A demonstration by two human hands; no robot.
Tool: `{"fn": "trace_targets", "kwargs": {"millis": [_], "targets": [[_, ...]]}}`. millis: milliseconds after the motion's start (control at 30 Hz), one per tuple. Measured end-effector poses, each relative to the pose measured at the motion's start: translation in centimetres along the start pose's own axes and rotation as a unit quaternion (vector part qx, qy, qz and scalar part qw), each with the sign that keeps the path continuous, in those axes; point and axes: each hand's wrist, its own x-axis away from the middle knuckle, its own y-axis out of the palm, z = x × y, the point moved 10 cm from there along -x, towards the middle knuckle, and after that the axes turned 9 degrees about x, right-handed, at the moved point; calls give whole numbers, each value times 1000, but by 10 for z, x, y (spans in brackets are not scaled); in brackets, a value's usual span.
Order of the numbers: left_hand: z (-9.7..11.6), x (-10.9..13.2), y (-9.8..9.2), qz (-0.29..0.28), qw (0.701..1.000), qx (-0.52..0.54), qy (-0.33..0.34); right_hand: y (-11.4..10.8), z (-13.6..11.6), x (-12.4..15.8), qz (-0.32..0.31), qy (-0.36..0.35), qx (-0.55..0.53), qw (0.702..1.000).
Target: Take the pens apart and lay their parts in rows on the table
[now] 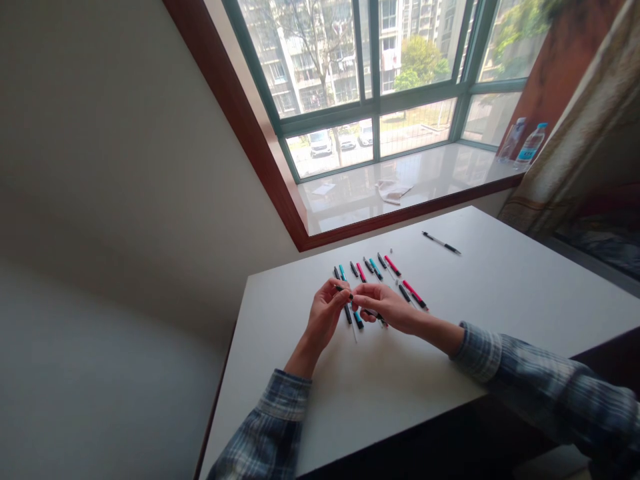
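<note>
Above a white table, my left hand and my right hand meet, both pinching a small dark pen piece between their fingertips. Just under and behind the hands lie several pen parts in a loose row: teal ones, pink ones and black ones. A pink and black pen lies right of my right hand. Which exact piece the fingers hold is too small to tell.
A whole black and white pen lies alone at the table's far side. Behind the table runs a glossy window sill with a crumpled cloth and two water bottles. A curtain hangs at right.
</note>
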Motion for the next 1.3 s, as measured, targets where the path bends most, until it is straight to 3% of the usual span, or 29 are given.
{"fn": "trace_targets", "kwargs": {"millis": [200,333,933,1300], "targets": [[0,0,4,-10,1000,2,-12,-1,5,-1,-5,4,-63,998],[-3,0,-4,19,999,-3,-25,-1,7,0,-11,7,-94,996],[-3,-1,3,13,1000,3,-5,-4,1,1,10,13,13,1000],[-5,1,3,16,999,-4,-33,-8,7,0,5,10,-40,999]]}}
